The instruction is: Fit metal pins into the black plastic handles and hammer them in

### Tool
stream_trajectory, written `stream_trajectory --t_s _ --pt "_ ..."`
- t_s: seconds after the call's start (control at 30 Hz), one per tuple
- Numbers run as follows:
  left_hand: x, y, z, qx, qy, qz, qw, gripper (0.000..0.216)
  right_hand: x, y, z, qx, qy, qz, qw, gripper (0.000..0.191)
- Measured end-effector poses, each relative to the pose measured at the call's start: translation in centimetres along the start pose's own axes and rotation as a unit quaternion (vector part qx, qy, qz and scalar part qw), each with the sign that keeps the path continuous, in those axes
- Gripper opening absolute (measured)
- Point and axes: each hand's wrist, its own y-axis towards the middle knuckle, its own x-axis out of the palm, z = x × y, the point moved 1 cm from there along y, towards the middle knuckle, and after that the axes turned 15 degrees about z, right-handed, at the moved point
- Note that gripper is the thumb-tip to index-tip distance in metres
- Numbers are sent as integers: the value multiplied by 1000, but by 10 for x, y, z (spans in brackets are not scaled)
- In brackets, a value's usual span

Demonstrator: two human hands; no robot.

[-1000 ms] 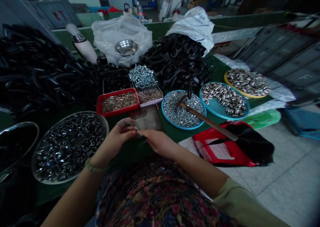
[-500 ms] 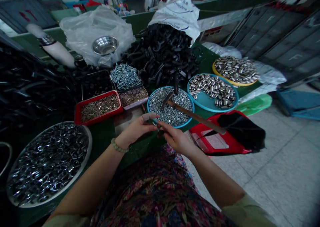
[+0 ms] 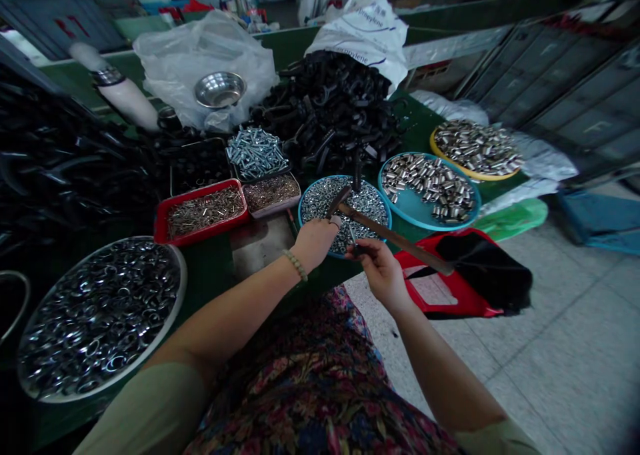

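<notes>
My left hand (image 3: 316, 243) reaches over the near edge of the blue tray of small metal nuts (image 3: 320, 191); its fingertips are hidden, so I cannot tell what they hold. A pale wrap shows on one finger. Just to the right, my right hand (image 3: 384, 273) is closed in a pinch on a small black part (image 3: 364, 247). A thin metal screw (image 3: 353, 235) seems to stand up from that part. Across the tray lies a hammer (image 3: 395, 237), its head over the nuts and its wooden handle pointing right.
Red tray of metal pins (image 3: 159, 223), tray of small brass-coloured pieces (image 3: 273, 209) and a pile of screws (image 3: 256, 151) stand left. Metal sleeves fill a blue tray (image 3: 415, 209) and a yellow one (image 3: 480, 173). Black parts (image 3: 330, 108) are heaped behind; a ring-filled basin (image 3: 179, 288) sits front left.
My left hand has left the right hand and moved right and forward to the tray of nuts. My right hand has shifted slightly right, still pinching the small black part.
</notes>
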Motion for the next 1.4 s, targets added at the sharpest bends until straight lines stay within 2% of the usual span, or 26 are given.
stream_trajectory --t_s 0.07,0.13,0.2,0.23,0.27,0.3,0.4,0.47,0.5,0.57,0.63,0.8,0.97,1.07,1.2,1.3,1.4 --pt "-1 -2 -4 -6 -18 12 1000 26 3 -3 0 10 0 0 1000 20" --pt "-1 -5 -14 -39 -81 32 995 25 8 -5 1 19 2 -9 1000 20" --pt "-1 -8 -25 -90 -192 58 976 24 15 -7 1 25 3 -26 999 21" --pt "0 -10 -31 -126 -261 67 955 23 19 -8 1 28 3 -37 999 21" --pt "0 -12 -35 -172 -339 73 922 21 23 -8 1 31 1 -48 998 21" --pt "0 -15 -39 -224 -420 74 876 18 27 -8 0 34 -1 -58 998 21" --pt "-3 -26 -45 -368 -625 66 686 11 39 -7 -2 42 -2 -83 996 22" --pt "-6 -34 -46 -414 -702 64 576 14 46 -6 -4 44 -3 -98 994 21" --pt "-7 -38 -47 -424 -725 64 539 16 50 -5 -5 45 -4 -105 993 21" --pt "-9 -45 -49 -429 -753 65 495 18 56 -4 -8 50 -1 -117 992 20" --pt "-11 -51 -53 -422 -771 62 473 18 61 -3 -11 61 10 -126 990 20" --pt "-22 -68 -63 -406 -796 55 445 19 69 -3 -23 92 50 -152 983 19" --pt "-32 -84 -74 -417 -790 50 447 26 73 -4 -30 95 40 -188 977 18" --pt "-32 -89 -81 -441 -777 73 443 18 79 -2 -31 95 38 -191 976 18" --pt "-33 -91 -83 -478 -765 122 414 8 89 1 -34 92 43 -192 976 19" --pt "-39 -93 -79 -491 -758 151 402 9 95 0 -37 88 34 -212 973 20" --pt "-45 -97 -73 -487 -755 164 408 15 100 -3 -38 81 23 -222 972 19"
